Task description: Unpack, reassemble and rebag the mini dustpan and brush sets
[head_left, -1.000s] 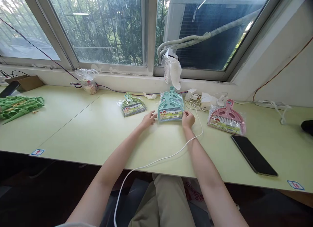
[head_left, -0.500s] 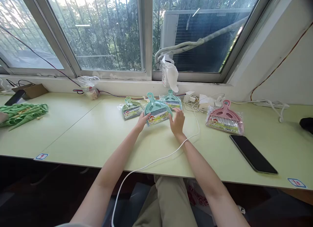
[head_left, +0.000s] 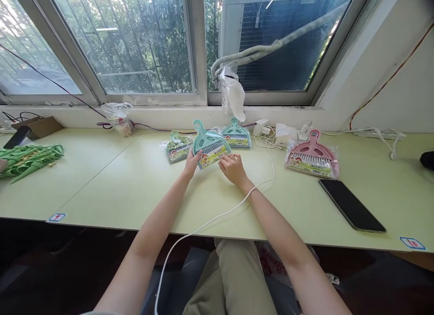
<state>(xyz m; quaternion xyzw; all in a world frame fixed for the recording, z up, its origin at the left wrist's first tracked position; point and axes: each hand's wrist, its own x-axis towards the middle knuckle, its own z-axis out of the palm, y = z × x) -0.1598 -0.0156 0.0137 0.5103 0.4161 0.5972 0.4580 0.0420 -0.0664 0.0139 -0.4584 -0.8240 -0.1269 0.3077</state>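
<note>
A light-blue mini dustpan (head_left: 207,138) with a brush and a printed label is tilted above the table, its handle up and to the left. My left hand (head_left: 191,162) is closed on its left edge, thumb in front. My right hand (head_left: 233,167) has its fingers bent together at the lower right corner of the pack, pinching the edge there. Behind it lie a green wrapped dustpan set (head_left: 178,148) on the left and another blue-green wrapped set (head_left: 236,135) on the right.
A pink wrapped dustpan set (head_left: 312,157) and a black phone (head_left: 351,204) lie to the right. A white cable (head_left: 217,220) crosses over my right forearm. Chargers stand by the wall. Far left are green rolled pieces (head_left: 32,159), touched by another person's hand, and a cardboard box (head_left: 42,126).
The blue dustpan has tilted, its right side rising and its handle leaning further left. My right hand has slid from its right side to the lower corner, with its fingers drawn in.
</note>
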